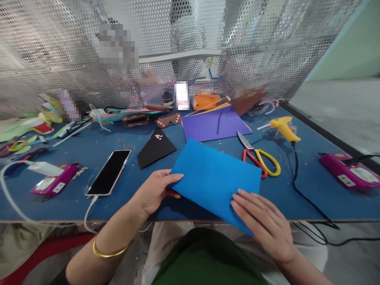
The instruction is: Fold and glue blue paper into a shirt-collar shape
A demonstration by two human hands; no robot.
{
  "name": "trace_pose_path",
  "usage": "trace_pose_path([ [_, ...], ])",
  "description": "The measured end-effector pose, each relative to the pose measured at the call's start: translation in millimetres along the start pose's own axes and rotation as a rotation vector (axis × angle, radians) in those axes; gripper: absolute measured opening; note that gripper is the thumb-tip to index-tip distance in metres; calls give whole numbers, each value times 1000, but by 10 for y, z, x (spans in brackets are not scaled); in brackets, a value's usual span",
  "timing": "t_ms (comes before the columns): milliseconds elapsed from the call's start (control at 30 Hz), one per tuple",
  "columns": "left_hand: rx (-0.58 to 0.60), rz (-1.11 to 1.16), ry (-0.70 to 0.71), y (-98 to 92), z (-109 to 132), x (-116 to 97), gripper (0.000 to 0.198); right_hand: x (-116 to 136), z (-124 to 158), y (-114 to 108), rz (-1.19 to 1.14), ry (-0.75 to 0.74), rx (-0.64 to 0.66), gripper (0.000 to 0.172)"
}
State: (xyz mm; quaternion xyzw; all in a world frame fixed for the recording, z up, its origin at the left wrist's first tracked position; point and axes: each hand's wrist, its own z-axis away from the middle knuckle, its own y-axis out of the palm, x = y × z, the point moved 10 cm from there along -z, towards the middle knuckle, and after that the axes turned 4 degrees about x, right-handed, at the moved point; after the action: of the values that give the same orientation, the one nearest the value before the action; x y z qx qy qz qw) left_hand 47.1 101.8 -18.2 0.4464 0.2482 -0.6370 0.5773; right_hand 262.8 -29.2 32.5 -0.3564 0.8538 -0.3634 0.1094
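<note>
A plain blue craft sheet (218, 172) is held at a tilt over the table's front edge; whether it is paper or foam I cannot tell. My left hand (160, 188) pinches its left corner, thumb on top and fingers underneath. On the lower right part of the sheet rest the long fingers of my right hand (263, 221), close together, with the thumb hidden. Just beyond the sheet lie scissors (258, 156) with red and yellow handles, blades apart. Behind it is a purple sheet (213, 123) on other coloured sheets. A black cut piece (156, 150) with pink shapes lies to the left.
On the blue table (124, 209) are a phone (109, 173) on a cable and a magenta power strip (53, 180). Rightward lie a yellow glue gun (283, 127) and another magenta strip (350, 170). Brown cut-out glasses (168, 120) sit before a perforated metal screen (154, 35).
</note>
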Motion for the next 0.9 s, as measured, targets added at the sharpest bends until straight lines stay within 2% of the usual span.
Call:
trace_pose_path([
  [100, -81, 55, 97, -42, 20, -40, 26, -372, 72, -107, -43, 418, -204, 70],
  [133, -107, 76, 129, -54, 32, -44, 25, -514, 145, -99, -131, 590, -251, 70],
  [200, -152, 118, 181, -62, 57, -33, 23, -729, 296, 64, -434, 895, -267, 59],
  [233, -168, 137, 201, -56, 68, -20, 23, -778, 340, 187, -618, 1009, -250, 56],
  [300, -191, 176, 234, -28, 87, 12, 22, -800, 379, 402, -935, 1201, -215, 63],
  [367, -219, 228, 254, -3, 101, 48, 22, -792, 393, 523, -1145, 1380, -234, 76],
  [400, -233, 255, 259, 9, 107, 67, 22, -787, 387, 552, -1213, 1454, -266, 75],
  [467, -248, 290, 257, 50, 112, 108, 23, -745, 290, 618, -1333, 1510, -275, 65],
  [600, -211, 289, 244, 198, 120, 177, 25, -593, 72, 819, -1500, 1507, -179, 43],
  [767, -143, 268, 207, 331, 163, 230, 27, -589, 110, 912, -1493, 1581, -298, 37],
  [900, -98, 307, 198, 316, 165, 142, 34, -599, 152, 877, -1413, 1591, -246, 36],
])
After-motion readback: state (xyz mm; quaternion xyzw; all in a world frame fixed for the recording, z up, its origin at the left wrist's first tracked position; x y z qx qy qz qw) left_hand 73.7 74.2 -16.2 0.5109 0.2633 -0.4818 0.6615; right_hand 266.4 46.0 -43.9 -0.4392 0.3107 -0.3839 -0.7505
